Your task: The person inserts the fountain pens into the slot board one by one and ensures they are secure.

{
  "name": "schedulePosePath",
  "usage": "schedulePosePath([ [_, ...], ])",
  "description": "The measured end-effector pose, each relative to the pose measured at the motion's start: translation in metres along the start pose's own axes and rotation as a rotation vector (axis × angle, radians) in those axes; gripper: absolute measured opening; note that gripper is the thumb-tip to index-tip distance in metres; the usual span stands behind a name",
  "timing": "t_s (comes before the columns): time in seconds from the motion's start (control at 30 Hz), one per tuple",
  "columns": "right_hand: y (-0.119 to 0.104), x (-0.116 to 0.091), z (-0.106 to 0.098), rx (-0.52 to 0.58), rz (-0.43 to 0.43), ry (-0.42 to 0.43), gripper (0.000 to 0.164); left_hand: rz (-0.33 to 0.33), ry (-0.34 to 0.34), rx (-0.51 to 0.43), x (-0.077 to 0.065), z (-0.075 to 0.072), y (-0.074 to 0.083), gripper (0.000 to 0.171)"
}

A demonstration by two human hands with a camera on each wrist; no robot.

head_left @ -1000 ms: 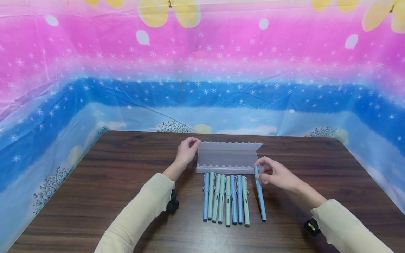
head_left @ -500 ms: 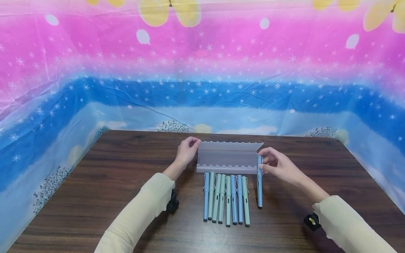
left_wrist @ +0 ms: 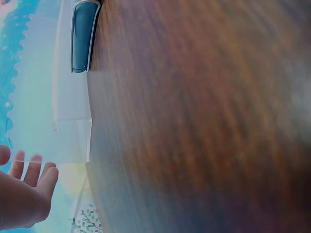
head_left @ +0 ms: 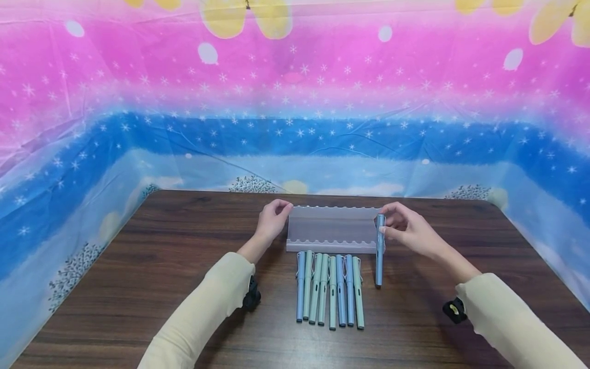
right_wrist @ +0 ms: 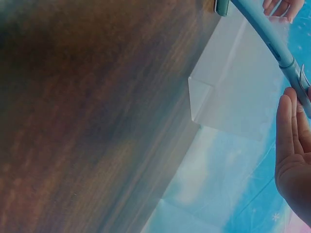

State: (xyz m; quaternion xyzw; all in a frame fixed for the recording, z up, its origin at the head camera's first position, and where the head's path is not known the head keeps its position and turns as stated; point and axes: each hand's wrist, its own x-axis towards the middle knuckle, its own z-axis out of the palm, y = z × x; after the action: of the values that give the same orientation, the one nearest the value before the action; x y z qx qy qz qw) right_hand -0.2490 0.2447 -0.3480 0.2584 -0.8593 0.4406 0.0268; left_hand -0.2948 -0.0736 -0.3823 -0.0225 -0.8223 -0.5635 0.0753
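A frosted, translucent pen holder with scalloped edges stands near the back of the table. My left hand pinches its far left corner; in the left wrist view the fingertips lie at its end wall. Between thumb and fingers, my right hand grips a capped blue pen near its clip end. This pen is raised at the holder's right end, its other end pointing toward me. In the right wrist view the pen crosses in front of the holder, and part of that hand is cut off.
Several capped pens, blue ones and green ones, lie side by side in front of the holder. The dark wooden table ends at a patterned cloth backdrop behind and at the sides.
My right hand has lifted the blue pen off the table and moved it away from me, up to the holder's right end. The left hand and the row of pens stay put.
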Motion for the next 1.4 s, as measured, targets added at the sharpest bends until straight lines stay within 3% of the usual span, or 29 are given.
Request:
schedulePosePath([
  [1.03, -0.009, 0.036, -0.026, -0.141, -0.013, 0.078, 0.032, 0.003, -0.002, 0.013, 0.000, 0.000, 0.002, 0.024],
  [1.4, -0.013, 0.046, -0.029, -0.168, -0.026, 0.156, 0.030, 0.011, 0.013, 0.020, -0.001, 0.000, 0.002, 0.023],
])
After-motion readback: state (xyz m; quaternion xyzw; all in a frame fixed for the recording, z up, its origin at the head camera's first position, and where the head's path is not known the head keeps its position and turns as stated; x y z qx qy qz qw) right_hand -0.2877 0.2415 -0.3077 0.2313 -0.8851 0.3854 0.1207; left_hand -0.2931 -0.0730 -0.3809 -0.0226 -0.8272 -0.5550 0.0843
